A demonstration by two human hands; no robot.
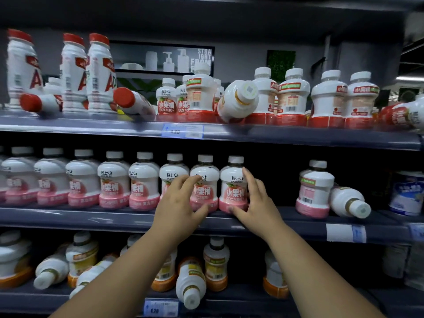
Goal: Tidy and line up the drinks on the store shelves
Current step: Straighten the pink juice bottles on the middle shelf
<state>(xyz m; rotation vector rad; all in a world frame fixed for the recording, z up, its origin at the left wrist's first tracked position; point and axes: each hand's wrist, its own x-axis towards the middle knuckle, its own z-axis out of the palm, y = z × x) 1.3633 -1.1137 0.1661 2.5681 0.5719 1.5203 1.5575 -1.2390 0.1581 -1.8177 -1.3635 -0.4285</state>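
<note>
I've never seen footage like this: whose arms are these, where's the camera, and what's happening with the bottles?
No machine here: a person wears one wide-angle head camera looking forward and down, so these are their own arms. The left hand grips a pink-banded bottle on the middle shelf; the right hand grips the end bottle beside it. Further right, a turned bottle shows its barcode and a fallen bottle lies on its side. Toppled bottles also lie on the top shelf and bottom shelf.

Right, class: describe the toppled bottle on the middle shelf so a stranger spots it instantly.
Find the middle shelf, right of the gap. Beside an upright pink-based bottle lies the toppled bottle: the only one there on its side, cap outward.
</note>
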